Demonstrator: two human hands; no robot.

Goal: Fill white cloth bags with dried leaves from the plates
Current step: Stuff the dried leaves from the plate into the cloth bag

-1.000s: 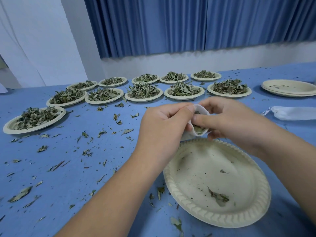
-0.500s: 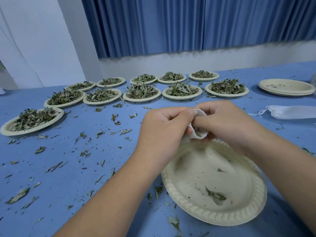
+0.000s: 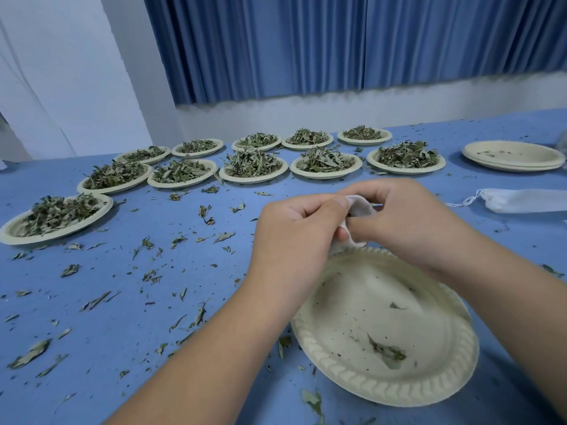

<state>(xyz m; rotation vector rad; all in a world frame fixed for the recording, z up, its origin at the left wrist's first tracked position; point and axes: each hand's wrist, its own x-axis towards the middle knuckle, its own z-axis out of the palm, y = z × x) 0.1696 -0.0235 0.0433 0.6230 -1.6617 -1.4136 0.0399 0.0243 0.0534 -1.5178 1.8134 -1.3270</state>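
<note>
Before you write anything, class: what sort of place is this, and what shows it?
Probably a workroom or classroom set up for packing: a blue table, rows of plates of dried leaves, and blue curtains.

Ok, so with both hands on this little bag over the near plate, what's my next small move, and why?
Probably draw shut the mouth of the white cloth bag. The left hand and right hand both pinch it above the near plate, which holds only a few leaf scraps, so little seems left to add.
</note>
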